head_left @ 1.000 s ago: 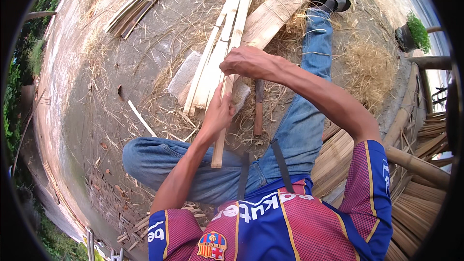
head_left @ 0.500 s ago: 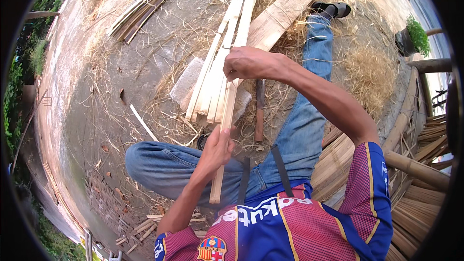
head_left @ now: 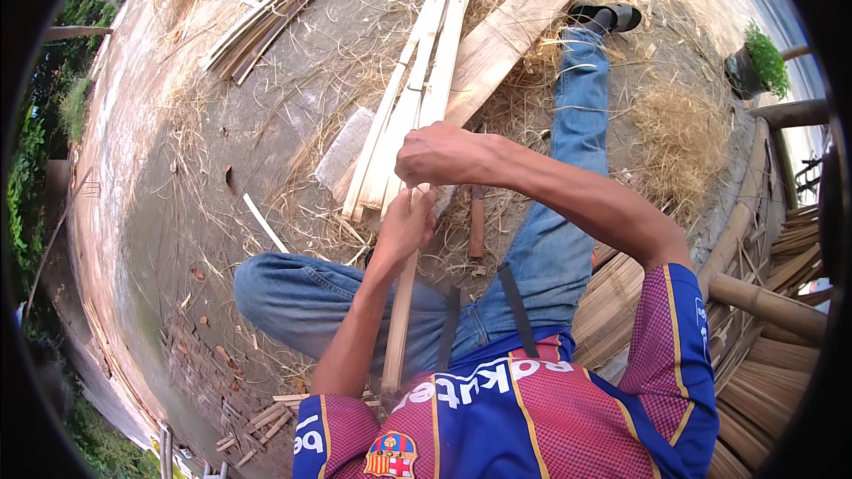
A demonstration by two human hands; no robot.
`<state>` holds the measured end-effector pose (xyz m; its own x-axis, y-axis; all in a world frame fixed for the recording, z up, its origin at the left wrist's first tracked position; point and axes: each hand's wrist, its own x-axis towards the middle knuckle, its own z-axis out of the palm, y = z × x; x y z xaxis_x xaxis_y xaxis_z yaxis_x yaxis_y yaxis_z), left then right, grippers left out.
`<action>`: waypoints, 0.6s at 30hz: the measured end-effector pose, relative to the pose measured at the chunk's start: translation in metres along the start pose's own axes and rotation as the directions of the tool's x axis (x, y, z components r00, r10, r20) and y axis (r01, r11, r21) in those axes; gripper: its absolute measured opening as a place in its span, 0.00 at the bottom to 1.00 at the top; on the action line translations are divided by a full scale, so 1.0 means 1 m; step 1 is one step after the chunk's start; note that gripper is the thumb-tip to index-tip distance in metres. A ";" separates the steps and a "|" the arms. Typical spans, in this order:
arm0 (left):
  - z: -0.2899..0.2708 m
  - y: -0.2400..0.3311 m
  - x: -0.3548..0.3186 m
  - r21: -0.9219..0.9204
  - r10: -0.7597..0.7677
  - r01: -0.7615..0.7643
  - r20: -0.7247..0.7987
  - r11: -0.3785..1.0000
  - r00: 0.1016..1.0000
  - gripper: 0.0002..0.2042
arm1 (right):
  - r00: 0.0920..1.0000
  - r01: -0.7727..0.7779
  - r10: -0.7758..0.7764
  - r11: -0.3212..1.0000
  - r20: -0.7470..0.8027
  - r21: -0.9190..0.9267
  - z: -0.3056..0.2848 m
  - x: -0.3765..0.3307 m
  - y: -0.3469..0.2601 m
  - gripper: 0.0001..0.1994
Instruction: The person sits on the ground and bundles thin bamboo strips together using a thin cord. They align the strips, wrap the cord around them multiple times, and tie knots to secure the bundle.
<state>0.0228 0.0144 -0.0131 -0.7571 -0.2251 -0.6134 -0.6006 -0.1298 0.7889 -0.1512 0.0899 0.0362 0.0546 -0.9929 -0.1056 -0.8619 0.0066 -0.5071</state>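
Observation:
I sit on the ground with a long pale bamboo strip (head_left: pixel 401 319) running from my lap away toward a bundle of bamboo strips (head_left: pixel 417 89) lying ahead. My left hand (head_left: pixel 404 229) grips the strip near its middle. My right hand (head_left: pixel 442 155) is closed in a fist just above the left, on the same strip; whether it also holds a blade is hidden. My legs in blue jeans (head_left: pixel 550 239) stretch out beside the bundle.
A knife with a wooden handle (head_left: pixel 477 223) lies on the ground by my right leg. A wide wooden plank (head_left: pixel 510 35) lies beyond the bundle. Dry shavings (head_left: pixel 674 137) cover the ground, a potted plant (head_left: pixel 754 66) stands at right, and more bamboo slats (head_left: pixel 275 0) lie far left.
My left hand slid down the strip toward my lap, then moved back up close under my right hand. My right hand stayed almost in place.

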 end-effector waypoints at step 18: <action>0.020 -0.024 0.008 0.485 0.301 -0.193 -0.156 0.853 0.941 0.19 | 0.985 0.144 -0.159 0.969 -0.060 -0.199 0.008 -0.010 -0.012 0.04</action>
<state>0.0262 0.0353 -0.0375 -0.8531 -0.4012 -0.3335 -0.4910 0.4014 0.7731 -0.1378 0.1002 0.0366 0.1608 -0.9866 0.0278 -0.9280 -0.1608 -0.3361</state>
